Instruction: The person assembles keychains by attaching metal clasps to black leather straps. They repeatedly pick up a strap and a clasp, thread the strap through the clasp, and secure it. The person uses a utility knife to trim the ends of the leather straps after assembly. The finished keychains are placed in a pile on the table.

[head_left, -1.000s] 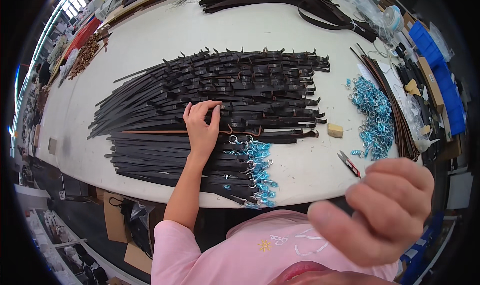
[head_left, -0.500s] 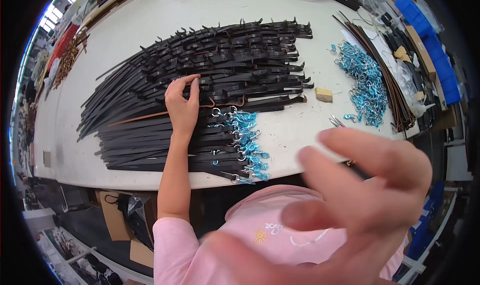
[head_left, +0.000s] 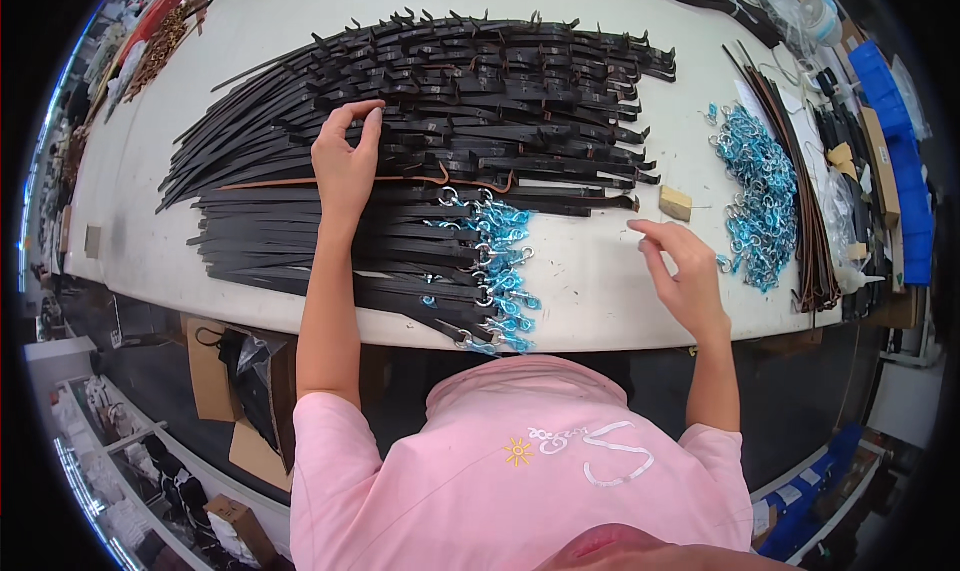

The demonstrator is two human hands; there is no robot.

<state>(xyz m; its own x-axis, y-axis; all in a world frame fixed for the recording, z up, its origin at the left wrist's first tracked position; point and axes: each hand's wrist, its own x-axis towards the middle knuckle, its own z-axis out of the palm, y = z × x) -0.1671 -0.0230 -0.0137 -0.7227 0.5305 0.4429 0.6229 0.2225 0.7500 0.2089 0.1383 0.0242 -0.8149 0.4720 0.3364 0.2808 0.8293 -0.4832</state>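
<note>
My left hand (head_left: 343, 166) rests over a wide bed of black straps (head_left: 260, 121), its thumb and bent index finger near each other, with nothing seen in them. My right hand (head_left: 688, 279) is above the table's near right part, fingers apart and nothing visible in it. Closest to the left hand is a thin brown strap (head_left: 270, 183) with a curled end, lying across the black ones. In front of it lies a second row of black straps (head_left: 260, 236), fitted with metal clips in blue wrapping (head_left: 505, 261) at their right ends.
A small yellowish block (head_left: 675, 203) sits beyond my right hand. Further right are a heap of blue-wrapped metal clips (head_left: 757, 196), long brown straps (head_left: 815, 271) and a blue bin (head_left: 892, 141). Brass-coloured pieces (head_left: 155, 51) lie far left. Below the table stands an open cardboard box (head_left: 212, 391).
My right hand has dropped from close in front of the camera to above the table's right part, now covering where scissor tips showed. My left hand stays over the straps. The view has shifted.
</note>
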